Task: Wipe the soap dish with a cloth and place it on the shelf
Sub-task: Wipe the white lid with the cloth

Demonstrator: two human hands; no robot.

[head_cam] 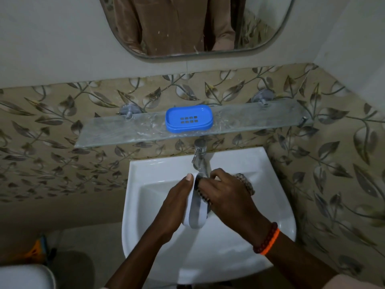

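Over the white basin I hold a white oval soap dish (196,213) on its edge, tilted, with a grey band along its side. My left hand (177,207) grips it from the left, thumb up at its top rim. My right hand (229,197) is closed against the dish's right side on a dark patterned cloth (246,183), which sticks out past the knuckles. A blue soap dish (188,118) with drain slots lies on the glass shelf (116,132) above the basin, near its middle.
A chrome tap (199,151) stands at the basin's back edge, just under the shelf and above my hands. The basin (239,253) is wall-mounted against leaf-patterned tiles. A mirror (187,24) hangs above. A white curved fixture (25,276) and an orange object (37,249) sit at the lower left.
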